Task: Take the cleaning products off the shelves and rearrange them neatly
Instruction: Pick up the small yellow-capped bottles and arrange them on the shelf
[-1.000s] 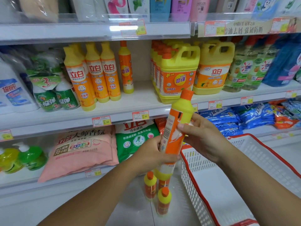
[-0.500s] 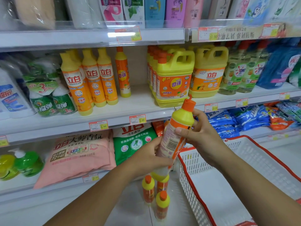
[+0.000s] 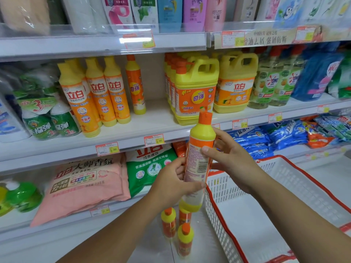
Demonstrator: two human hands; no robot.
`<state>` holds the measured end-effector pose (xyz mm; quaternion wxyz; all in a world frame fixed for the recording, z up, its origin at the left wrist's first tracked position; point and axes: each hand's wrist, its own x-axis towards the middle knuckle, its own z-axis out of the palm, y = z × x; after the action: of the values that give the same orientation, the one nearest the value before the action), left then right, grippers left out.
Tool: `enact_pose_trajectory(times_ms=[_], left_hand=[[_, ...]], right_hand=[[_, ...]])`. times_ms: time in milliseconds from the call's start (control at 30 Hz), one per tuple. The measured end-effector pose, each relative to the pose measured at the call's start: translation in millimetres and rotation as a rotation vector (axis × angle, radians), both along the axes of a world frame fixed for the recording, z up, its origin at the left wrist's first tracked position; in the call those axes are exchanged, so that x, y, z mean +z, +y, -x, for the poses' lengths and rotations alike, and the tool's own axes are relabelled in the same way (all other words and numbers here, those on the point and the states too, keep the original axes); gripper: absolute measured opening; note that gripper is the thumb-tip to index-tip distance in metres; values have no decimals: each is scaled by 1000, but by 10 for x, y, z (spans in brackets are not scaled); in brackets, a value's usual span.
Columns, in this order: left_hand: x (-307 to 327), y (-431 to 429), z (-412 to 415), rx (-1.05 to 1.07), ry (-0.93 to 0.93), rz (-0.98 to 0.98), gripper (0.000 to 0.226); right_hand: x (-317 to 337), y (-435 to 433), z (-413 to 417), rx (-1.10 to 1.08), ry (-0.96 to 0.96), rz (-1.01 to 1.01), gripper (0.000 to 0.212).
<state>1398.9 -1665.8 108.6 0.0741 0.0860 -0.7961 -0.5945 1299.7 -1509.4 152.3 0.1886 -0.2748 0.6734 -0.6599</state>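
Both hands hold one orange and yellow dish soap bottle upright in front of the middle shelf. My left hand grips its lower body and my right hand grips it just below the yellow shoulder, thumb across the label. Its barcode side faces me. One matching bottle stands alone on the middle shelf. Three more of the same bottles stand on the floor below my hands.
Taller yellow bottles stand left of the lone bottle, yellow jugs to its right. A white basket with a red rim sits on the floor at right. Pink and green bags lie on the lower shelf.
The held bottle has swung from tilted to nearly upright and risen a little toward the middle shelf. Both hands keep their hold on it.
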Motion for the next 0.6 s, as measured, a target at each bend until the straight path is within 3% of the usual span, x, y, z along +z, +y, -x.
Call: enact_pose_trajectory(times_ms=[167, 267, 367, 467, 600], left_hand=[[-112, 160, 183, -22, 25, 27, 67], [-211, 346, 394, -70, 17, 59, 70], [-400, 551, 665, -125, -40, 120, 82], [-609, 688, 898, -169, -64, 299, 88], [-1097, 655, 1066, -260, -115, 740, 80]], right_hand=[[-116, 180, 44, -25, 25, -84, 66], [-208, 352, 156, -121, 48, -154, 48], [-385, 571, 365, -249, 34, -191, 45], [-729, 807, 623, -351, 17, -264, 46], [-1348, 1069, 913, -427, -62, -426, 43]])
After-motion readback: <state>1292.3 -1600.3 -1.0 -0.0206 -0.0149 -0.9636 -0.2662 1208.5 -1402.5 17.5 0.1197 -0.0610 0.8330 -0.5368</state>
